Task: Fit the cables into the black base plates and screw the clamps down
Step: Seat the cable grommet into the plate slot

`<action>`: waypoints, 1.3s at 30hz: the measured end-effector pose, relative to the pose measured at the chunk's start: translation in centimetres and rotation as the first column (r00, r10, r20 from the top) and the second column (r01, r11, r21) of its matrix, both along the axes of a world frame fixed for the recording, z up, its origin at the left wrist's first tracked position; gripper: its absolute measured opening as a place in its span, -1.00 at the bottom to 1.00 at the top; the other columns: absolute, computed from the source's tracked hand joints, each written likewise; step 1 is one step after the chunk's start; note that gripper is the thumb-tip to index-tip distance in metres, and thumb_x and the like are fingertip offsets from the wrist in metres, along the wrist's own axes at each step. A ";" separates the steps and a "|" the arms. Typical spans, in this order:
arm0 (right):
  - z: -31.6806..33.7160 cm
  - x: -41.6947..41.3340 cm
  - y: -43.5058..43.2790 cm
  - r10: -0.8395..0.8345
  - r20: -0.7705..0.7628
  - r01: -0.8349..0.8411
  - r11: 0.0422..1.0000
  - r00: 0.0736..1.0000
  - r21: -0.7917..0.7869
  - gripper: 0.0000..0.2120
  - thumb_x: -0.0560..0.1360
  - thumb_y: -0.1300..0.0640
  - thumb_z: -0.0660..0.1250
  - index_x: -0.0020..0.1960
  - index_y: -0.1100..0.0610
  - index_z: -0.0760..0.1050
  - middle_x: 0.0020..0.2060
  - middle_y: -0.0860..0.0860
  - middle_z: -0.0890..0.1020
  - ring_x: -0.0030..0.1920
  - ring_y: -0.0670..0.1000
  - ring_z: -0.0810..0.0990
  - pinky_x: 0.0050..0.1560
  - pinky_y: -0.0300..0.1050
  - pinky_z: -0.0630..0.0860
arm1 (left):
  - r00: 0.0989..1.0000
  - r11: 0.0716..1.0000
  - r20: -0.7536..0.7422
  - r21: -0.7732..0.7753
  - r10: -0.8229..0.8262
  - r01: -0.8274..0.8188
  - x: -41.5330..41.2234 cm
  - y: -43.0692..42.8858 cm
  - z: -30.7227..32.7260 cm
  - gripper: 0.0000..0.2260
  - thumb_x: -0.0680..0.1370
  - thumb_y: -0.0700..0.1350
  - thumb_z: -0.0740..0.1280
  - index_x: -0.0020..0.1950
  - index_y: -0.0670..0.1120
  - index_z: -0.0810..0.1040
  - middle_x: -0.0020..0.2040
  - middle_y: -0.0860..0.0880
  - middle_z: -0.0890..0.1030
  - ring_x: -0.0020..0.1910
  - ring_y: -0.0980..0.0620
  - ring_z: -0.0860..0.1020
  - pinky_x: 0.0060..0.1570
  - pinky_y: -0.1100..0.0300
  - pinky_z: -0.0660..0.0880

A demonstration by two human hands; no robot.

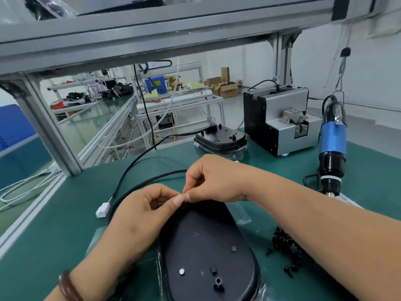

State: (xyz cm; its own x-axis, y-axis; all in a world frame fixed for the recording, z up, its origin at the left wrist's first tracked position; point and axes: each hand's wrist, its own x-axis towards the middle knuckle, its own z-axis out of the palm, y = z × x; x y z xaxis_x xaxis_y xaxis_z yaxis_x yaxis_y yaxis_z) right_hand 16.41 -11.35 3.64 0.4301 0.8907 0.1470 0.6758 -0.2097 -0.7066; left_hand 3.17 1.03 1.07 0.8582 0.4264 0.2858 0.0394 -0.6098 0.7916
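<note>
Presently, head view, items as follows.

Black base plate (208,253): lies flat on the table (54,235), close to the viewer, on a clear plastic bag. Moulded plastic with small posts on its face. Judged rigid and light; it could skid on the bag, so steady it by the rim.

Cable (149,181): black and round, arcing across the table from the left to the plate's far end. A white connector (102,211) lies on the table to the left, just beside the arc. Judged limp yet springy, so it will tend to lift from its channel. Hold it close to the seating point, never by the connector.

Left hand (143,205): fingers curled, thumb and forefinger pinching at the plate's far edge.

Right hand (212,181): fingers curled, tips meeting the left thumb. What lies between the tips is hidden, probably the cable.

Screws (286,246): loose black heap right of the plate. Small and easily scattered.

Electric screwdriver (333,148): hanging at the right, untouched.

Screw feeder (280,120) and a second base plate (221,137): at the far side of the table.
</note>
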 end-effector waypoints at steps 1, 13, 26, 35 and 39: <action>0.0 0.0 0.0 0.003 -0.014 -0.003 1.000 1.000 0.001 -0.87 0.40 0.07 0.50 -0.29 0.02 0.61 -0.44 -0.18 0.57 -0.40 -0.25 0.45 -0.30 -0.36 0.40 | 1.000 0.998 -0.008 -0.056 -0.013 0.012 0.1 0.0 0.0 -0.94 0.42 -0.02 0.45 -0.24 0.05 0.65 -0.34 0.08 0.67 -0.43 0.31 0.51 -0.40 0.53 0.35; 0.0 0.7 -0.6 0.055 -0.175 -0.056 0.998 0.983 0.000 -0.94 0.47 0.20 0.42 -0.16 0.07 0.63 -0.31 -0.02 0.62 -0.36 -0.16 0.48 -0.33 -0.34 0.40 | 0.982 0.983 -0.128 -0.132 -0.141 0.124 0.7 1.1 1.1 -0.90 0.42 -0.05 0.47 -0.20 -0.06 0.63 -0.27 -0.21 0.59 -0.30 0.04 0.43 -0.22 0.16 0.36; -0.3 0.4 -0.6 0.135 -0.189 -0.118 0.988 0.973 0.098 -0.88 0.48 0.23 0.41 -0.14 0.03 0.56 -0.33 -0.05 0.60 -0.33 -0.09 0.47 -0.28 -0.27 0.43 | 0.982 0.936 -0.151 -0.346 -0.117 0.058 0.9 1.4 1.0 -0.90 0.41 -0.12 0.47 -0.17 -0.14 0.65 -0.29 0.01 0.61 -0.27 0.15 0.49 -0.22 0.39 0.39; -0.4 0.6 -0.8 0.082 -0.173 -0.063 0.992 0.981 0.111 -0.88 0.55 0.20 0.32 -0.09 0.02 0.57 -0.26 0.01 0.69 -0.40 -0.11 0.50 -0.44 -0.31 0.38 | 0.979 0.939 -0.168 -0.339 -0.114 0.051 1.0 1.7 0.8 -0.91 0.42 -0.07 0.46 -0.18 -0.09 0.66 -0.31 0.08 0.62 -0.33 0.24 0.50 -0.30 0.45 0.40; -0.5 0.7 -0.7 0.079 -0.129 -0.070 0.995 0.989 0.068 -0.88 0.54 0.22 0.33 -0.10 0.04 0.59 -0.42 -0.11 0.59 -0.41 -0.14 0.50 -0.43 -0.34 0.37 | 0.988 0.943 -0.131 -0.331 -0.088 0.040 1.1 1.3 0.6 -0.92 0.42 -0.11 0.47 -0.22 -0.10 0.63 -0.34 0.04 0.59 -0.35 0.20 0.47 -0.34 0.47 0.38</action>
